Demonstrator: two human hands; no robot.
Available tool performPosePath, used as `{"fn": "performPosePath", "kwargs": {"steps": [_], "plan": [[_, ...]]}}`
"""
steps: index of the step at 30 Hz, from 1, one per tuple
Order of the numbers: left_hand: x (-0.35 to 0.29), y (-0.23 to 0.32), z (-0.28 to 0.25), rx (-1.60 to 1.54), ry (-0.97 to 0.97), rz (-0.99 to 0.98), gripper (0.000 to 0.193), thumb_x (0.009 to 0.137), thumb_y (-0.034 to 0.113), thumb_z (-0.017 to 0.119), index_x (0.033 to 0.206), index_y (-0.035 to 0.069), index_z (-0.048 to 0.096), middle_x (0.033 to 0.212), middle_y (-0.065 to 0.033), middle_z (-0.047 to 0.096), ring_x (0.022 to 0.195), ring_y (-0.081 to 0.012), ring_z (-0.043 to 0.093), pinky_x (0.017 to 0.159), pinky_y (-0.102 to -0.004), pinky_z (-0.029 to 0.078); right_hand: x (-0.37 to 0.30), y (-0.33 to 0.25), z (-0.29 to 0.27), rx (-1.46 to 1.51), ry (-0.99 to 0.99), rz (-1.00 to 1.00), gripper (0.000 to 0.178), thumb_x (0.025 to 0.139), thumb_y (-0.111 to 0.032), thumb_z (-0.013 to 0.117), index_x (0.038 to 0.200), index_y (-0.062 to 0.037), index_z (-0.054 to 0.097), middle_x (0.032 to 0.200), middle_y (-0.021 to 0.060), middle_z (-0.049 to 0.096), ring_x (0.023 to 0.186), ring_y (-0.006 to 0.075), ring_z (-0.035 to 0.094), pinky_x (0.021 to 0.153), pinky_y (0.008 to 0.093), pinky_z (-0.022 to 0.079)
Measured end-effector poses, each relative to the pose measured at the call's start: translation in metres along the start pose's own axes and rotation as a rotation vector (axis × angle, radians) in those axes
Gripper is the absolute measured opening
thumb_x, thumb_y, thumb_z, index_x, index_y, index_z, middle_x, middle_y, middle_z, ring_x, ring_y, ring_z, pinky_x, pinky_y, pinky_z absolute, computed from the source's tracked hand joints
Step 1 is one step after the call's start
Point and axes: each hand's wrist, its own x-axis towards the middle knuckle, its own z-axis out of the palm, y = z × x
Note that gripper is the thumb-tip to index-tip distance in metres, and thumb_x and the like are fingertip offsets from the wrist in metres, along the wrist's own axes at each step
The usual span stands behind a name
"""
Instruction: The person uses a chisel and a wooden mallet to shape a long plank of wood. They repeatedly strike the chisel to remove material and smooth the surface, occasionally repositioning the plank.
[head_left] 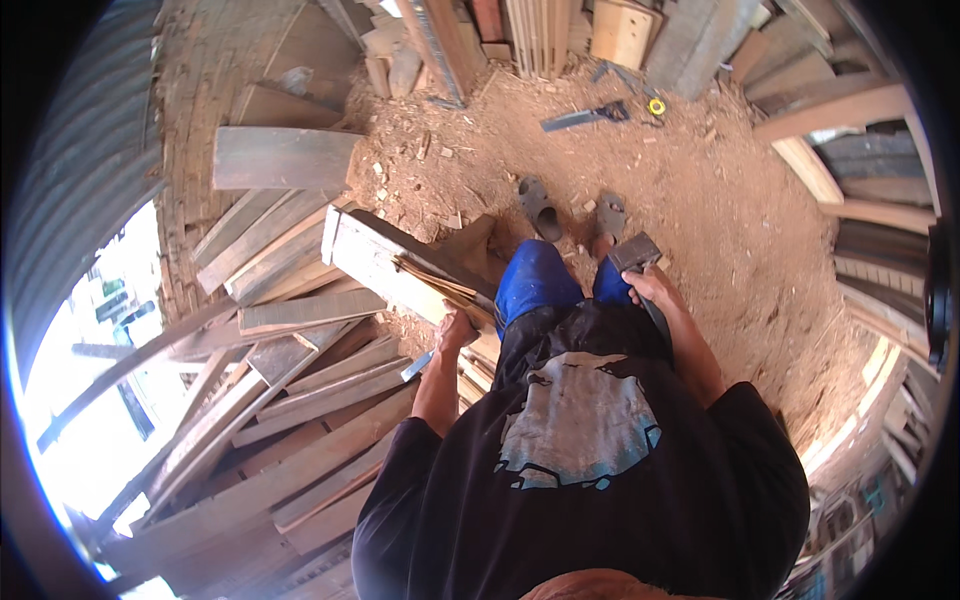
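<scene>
At a light-coloured plank to my left, my left hand is closed in a fist. A slim tool with a light blue end sticks out from the fist towards me; its kind I cannot make out. Thin wooden strips lie along the plank, close to this hand. My right hand is over my right knee, fingers wrapped round a mallet-like tool with a dark, blocky head. Its lower part is partly hidden by the forearm.
Stacked boards fill the left side. A handsaw and a yellow tape measure lie on the chip-strewn ground ahead. More planks lean at the back, and timber frames stand at the right.
</scene>
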Motion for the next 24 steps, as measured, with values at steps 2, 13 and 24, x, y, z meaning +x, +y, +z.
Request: {"fn": "performPosePath", "kwargs": {"steps": [2, 13, 24], "plan": [[-0.001, -0.001, 0.003, -0.033, -0.043, -0.020, 0.115, 0.072, 0.025, 0.081, 0.143, -0.024, 0.006, 0.101, -0.0280, 0.069, 0.101, -0.0355, 0.070, 0.087, -0.0416, 0.055, 0.030, 0.017, -0.015, -0.035, -0.060, -0.080, 0.030, 0.090, -0.034, 0.067, 0.099, -0.0059, 0.061, 0.064, 0.0060, 0.060, 0.050, 0.0156, 0.056, 0.046, 0.0326, 0.044], [-0.048, 0.041, -0.032, -0.459, 0.073, -0.417, 0.081, 0.096, 0.014, 0.050, 0.155, -0.004, -0.003, 0.118, -0.0176, 0.069, 0.107, -0.0321, 0.068, 0.088, -0.0410, 0.054, 0.117, -0.003, -0.113, -0.603, 0.071, -0.162, 0.022, 0.084, -0.020, 0.064, 0.088, 0.0010, 0.068, 0.076, 0.0158, 0.067, 0.067, 0.0281, 0.066, 0.057, 0.0432, 0.049], [-0.049, 0.051, -0.036, -0.625, 0.107, -0.452, 0.073, 0.101, 0.019, 0.043, 0.157, 0.002, 0.001, 0.117, -0.0156, 0.070, 0.106, -0.0309, 0.068, 0.084, -0.0425, 0.054, 0.080, -0.104, -0.133, -1.222, -0.099, -0.264, 0.038, 0.079, -0.029, 0.069, 0.103, 0.0000, 0.071, 0.093, 0.0218, 0.071, 0.085, 0.0344, 0.069, 0.073, 0.0453, 0.051]]}}
